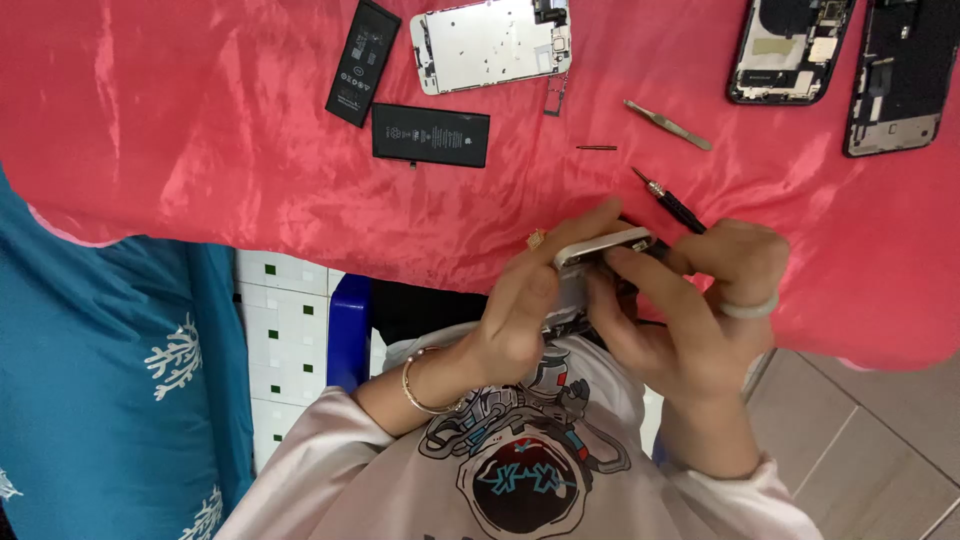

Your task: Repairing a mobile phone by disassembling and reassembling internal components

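Observation:
My left hand (525,310), with a bracelet on the wrist, and my right hand (700,310), with a pale ring, both grip a silver-edged phone body (600,245). They hold it edge-on just above the near edge of the red cloth (200,150). My left fingers lie along its left end, and my right fingers wrap its right side. A black-handled screwdriver (672,203) lies just beyond my right hand, its handle running behind my fingers. I cannot tell whether that hand holds it.
Two black batteries (362,62) (430,134), a white phone frame (492,42), a small tray (553,97), a thin pin (597,148) and tweezers (668,125) lie on the cloth. Two opened dark phones (790,50) (900,75) are at the far right. Teal fabric (100,380) hangs at the left.

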